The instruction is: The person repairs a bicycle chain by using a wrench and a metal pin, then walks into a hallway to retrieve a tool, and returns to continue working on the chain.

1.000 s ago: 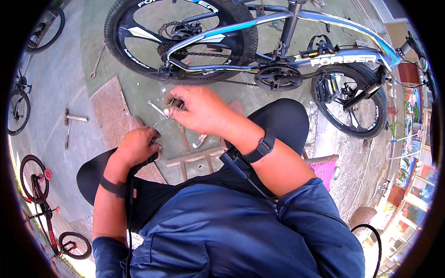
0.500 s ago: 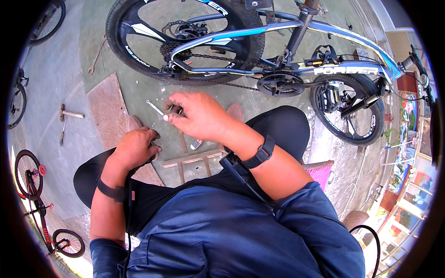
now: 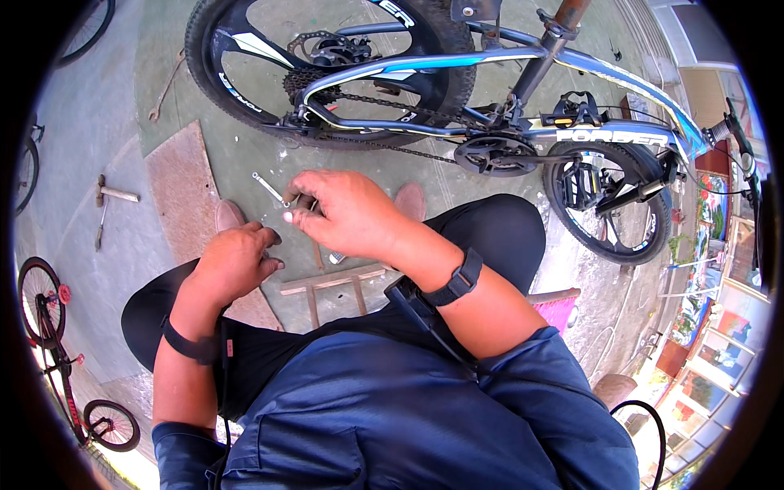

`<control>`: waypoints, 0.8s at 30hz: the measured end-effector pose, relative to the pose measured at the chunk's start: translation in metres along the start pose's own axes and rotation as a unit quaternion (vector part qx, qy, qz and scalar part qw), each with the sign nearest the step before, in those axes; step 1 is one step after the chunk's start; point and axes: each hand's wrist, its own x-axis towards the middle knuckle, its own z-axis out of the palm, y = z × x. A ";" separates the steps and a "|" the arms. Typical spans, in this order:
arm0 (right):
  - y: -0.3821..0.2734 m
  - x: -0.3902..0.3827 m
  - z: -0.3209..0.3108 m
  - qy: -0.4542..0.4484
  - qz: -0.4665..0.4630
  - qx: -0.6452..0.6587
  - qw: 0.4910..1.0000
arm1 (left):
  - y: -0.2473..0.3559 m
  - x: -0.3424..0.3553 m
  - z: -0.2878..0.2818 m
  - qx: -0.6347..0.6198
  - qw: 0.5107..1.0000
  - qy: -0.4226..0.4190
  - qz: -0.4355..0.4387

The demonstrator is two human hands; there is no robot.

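Observation:
My right hand (image 3: 343, 211) hovers over the floor in front of me, fingers curled and thumb apart from the forefinger; nothing plainly shows in its grip. Beside its fingertips is a small silver spanner (image 3: 268, 187), which looks to lie on the floor. My left hand (image 3: 233, 260) is just left of it, near my left knee, with bent fingers and the thumb spread from them. Its palm is hidden, and I see nothing held. Beyond both hands stands a blue and grey bicycle (image 3: 416, 69), its rear wheel (image 3: 237, 106) at the left and its crankset (image 3: 494, 155) near the middle.
A hammer (image 3: 120, 194), a screwdriver-like tool (image 3: 101, 232) and a long spanner (image 3: 167, 86) lie at the left. A worn brown board (image 3: 181, 175) is on the floor. A wooden frame (image 3: 331, 282) stands between my legs. Another bicycle (image 3: 59, 351) is at far left.
The view has shifted slightly, moving the floor items a little left. My right hand has come slightly nearer to me relative to the small spanner. My left hand is almost unchanged.

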 end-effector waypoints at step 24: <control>0.000 0.003 0.005 -0.015 0.004 -0.018 1.000 | -0.002 0.001 -0.001 -0.018 0.999 0.028 0.014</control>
